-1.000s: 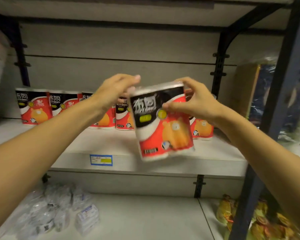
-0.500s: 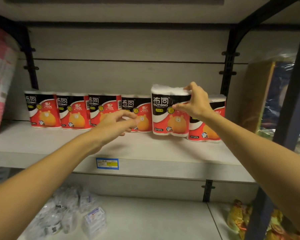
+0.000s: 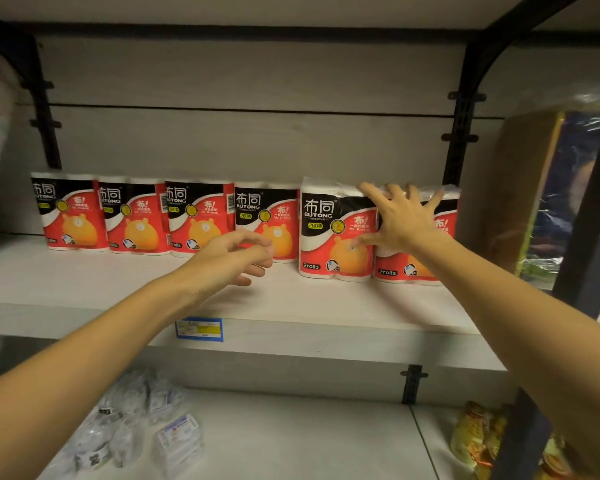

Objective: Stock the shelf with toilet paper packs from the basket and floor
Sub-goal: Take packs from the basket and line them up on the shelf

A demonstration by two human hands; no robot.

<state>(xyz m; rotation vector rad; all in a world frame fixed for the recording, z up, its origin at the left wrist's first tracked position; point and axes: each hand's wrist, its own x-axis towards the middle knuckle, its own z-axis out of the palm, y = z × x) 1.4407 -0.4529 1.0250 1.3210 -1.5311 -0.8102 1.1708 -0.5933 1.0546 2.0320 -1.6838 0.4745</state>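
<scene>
Several red, black and white toilet paper packs stand in a row along the back of the white shelf (image 3: 84,289). The newest pack (image 3: 329,233) stands upright, slightly forward of the row, between a pack on its left (image 3: 257,216) and the rightmost pack (image 3: 395,268). My right hand (image 3: 400,216) lies flat with fingers spread against the fronts of the newest and rightmost packs. My left hand (image 3: 232,259) hovers loosely open over the shelf in front of the row, holding nothing.
A blue and yellow price tag (image 3: 199,329) sits on the shelf's front edge. On the lower shelf lie small clear-wrapped items (image 3: 136,427) at left and yellow snack bags (image 3: 478,441) at right. Black uprights (image 3: 582,237) frame the bay; wrapped goods (image 3: 534,188) stand beyond.
My right hand set the pack upright on the shelf, let go of its top and now presses flat against its front. My left hand released the pack and dropped toward the shelf.
</scene>
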